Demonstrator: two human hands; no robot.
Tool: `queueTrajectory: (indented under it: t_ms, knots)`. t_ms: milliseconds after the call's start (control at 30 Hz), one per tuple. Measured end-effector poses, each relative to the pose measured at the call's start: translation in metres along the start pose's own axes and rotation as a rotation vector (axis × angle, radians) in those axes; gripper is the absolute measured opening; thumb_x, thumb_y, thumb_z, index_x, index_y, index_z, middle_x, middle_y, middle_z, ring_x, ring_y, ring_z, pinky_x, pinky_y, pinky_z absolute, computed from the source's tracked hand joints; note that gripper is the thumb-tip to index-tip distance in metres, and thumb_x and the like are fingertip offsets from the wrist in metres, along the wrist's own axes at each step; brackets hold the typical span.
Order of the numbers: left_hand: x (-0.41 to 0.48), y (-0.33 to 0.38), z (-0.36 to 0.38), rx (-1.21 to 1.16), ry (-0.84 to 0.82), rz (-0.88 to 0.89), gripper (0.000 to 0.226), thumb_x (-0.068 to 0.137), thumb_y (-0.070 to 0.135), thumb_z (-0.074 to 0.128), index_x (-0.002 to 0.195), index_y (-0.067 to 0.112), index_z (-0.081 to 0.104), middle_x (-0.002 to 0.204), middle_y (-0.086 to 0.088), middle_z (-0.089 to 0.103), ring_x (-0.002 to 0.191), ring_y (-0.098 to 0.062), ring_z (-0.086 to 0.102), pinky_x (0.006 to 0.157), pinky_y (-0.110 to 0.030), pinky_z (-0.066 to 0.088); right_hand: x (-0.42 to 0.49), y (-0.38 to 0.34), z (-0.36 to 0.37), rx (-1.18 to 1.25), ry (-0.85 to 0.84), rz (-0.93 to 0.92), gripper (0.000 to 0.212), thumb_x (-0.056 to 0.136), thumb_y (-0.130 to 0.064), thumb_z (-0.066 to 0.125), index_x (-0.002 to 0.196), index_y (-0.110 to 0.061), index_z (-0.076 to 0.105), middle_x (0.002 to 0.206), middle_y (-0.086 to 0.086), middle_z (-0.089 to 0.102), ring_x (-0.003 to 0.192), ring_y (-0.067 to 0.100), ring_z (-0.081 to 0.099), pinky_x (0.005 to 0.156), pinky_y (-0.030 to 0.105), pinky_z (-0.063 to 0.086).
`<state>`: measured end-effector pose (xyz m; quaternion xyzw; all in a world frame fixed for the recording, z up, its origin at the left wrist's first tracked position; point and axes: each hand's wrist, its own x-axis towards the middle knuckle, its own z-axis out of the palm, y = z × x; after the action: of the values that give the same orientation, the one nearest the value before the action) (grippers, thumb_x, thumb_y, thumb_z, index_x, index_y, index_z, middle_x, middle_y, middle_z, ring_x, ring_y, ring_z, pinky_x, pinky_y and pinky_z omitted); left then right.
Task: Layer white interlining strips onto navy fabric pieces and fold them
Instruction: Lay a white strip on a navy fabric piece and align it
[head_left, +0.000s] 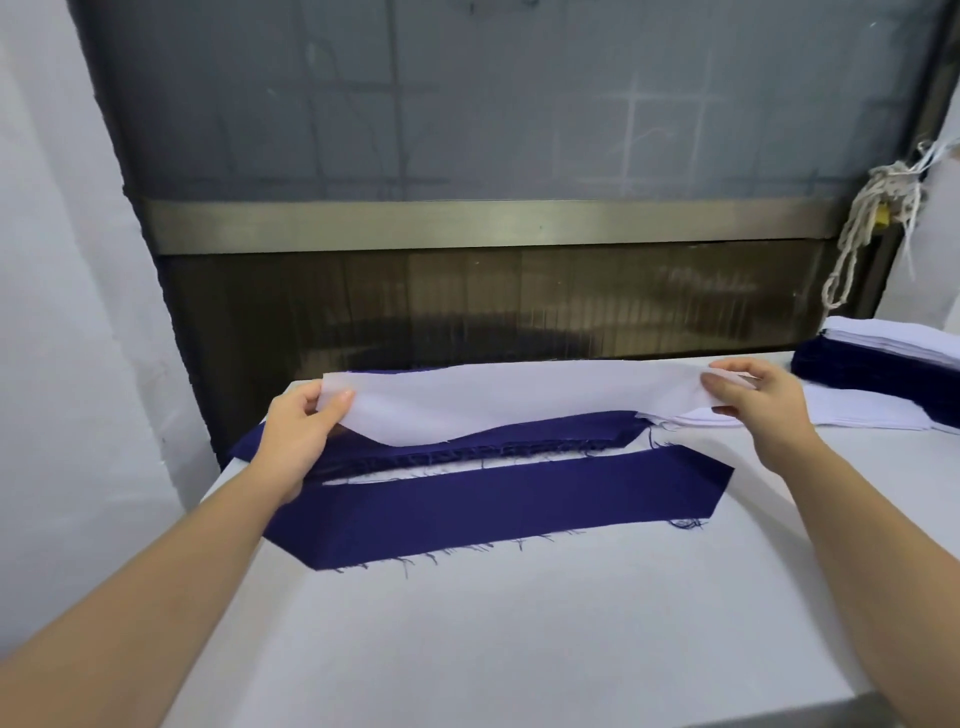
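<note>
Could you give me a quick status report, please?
Left hand, right hand: pinching ends of white strip. Strip above navy stack, not laid. Nothing blocking.

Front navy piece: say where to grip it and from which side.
Pinch the front navy piece at its two angled ends, one hand per end, coming in from the outer sides, low along the table. It is long, limp and flat, so a mid grip would likely let it sag. Left hand and right hand now hold the white strip.
</note>
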<state>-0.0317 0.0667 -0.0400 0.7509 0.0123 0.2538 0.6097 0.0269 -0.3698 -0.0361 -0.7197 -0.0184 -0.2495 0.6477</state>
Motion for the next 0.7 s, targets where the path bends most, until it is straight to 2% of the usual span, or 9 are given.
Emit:
queueTrajectory:
  t_ms: [100, 200, 267, 367, 500, 700]
  knots:
    - [-0.003, 0.003, -0.007, 0.005, 0.058, -0.045, 0.014, 0.096, 0.020, 0.051, 0.105, 0.022, 0.061, 0.106, 0.003, 0.063, 0.097, -0.016, 0.062, 0.076, -0.026, 0.052, -0.003, -0.006, -0.001, 0.063, -0.083, 0.086, 0.012, 0.084, -0.004, 0.066, 0.077, -0.014, 0.062, 0.068, 0.001, 0.062, 0.061, 0.014, 0.060, 0.051, 0.016, 0.052]
    - [-0.002, 0.008, -0.017, 0.031, 0.059, -0.097, 0.011, 0.096, 0.020, 0.051, 0.099, 0.020, 0.062, 0.100, 0.003, 0.064, 0.092, -0.016, 0.062, 0.069, -0.024, 0.051, -0.003, -0.010, -0.004, 0.077, -0.145, 0.168, 0.019, 0.085, -0.003, 0.064, 0.069, -0.012, 0.057, 0.051, -0.007, 0.058, 0.046, 0.007, 0.056, 0.044, 0.019, 0.049]
    - [-0.003, 0.010, -0.027, 0.129, -0.023, -0.139, 0.012, 0.095, 0.019, 0.053, 0.092, 0.013, 0.064, 0.094, -0.006, 0.064, 0.079, -0.016, 0.060, 0.064, -0.024, 0.051, -0.004, -0.012, -0.006, 0.051, -0.163, 0.215, 0.023, 0.084, -0.002, 0.063, 0.066, -0.013, 0.054, 0.045, -0.009, 0.054, 0.041, 0.005, 0.052, 0.039, 0.019, 0.044]
    - [-0.005, 0.009, -0.043, 0.413, -0.119, -0.099, 0.023, 0.092, 0.019, 0.058, 0.091, -0.003, 0.065, 0.081, -0.025, 0.058, 0.060, -0.019, 0.052, 0.057, -0.026, 0.049, -0.006, -0.011, -0.007, -0.100, -0.247, 0.326, 0.012, 0.082, -0.003, 0.064, 0.074, -0.010, 0.060, 0.050, -0.004, 0.059, 0.044, 0.009, 0.051, 0.037, 0.019, 0.039]
    - [-0.009, 0.014, -0.053, 0.563, -0.226, -0.081, 0.016, 0.088, 0.021, 0.065, 0.086, 0.006, 0.069, 0.056, -0.008, 0.056, 0.049, -0.016, 0.048, 0.050, -0.024, 0.043, -0.010, -0.009, -0.007, -0.392, -0.379, 0.443, 0.006, 0.079, -0.005, 0.067, 0.078, -0.010, 0.063, 0.050, 0.000, 0.059, 0.042, 0.012, 0.050, 0.042, 0.022, 0.035]
    - [-0.014, 0.020, -0.056, 0.674, -0.473, -0.199, 0.027, 0.087, 0.022, 0.066, 0.080, -0.003, 0.065, 0.048, -0.003, 0.053, 0.038, -0.009, 0.043, 0.045, -0.019, 0.038, -0.013, -0.010, -0.005, -0.567, -0.415, 0.429, 0.015, 0.078, -0.007, 0.071, 0.075, -0.017, 0.060, 0.042, -0.002, 0.058, 0.037, 0.012, 0.053, 0.048, 0.025, 0.035]
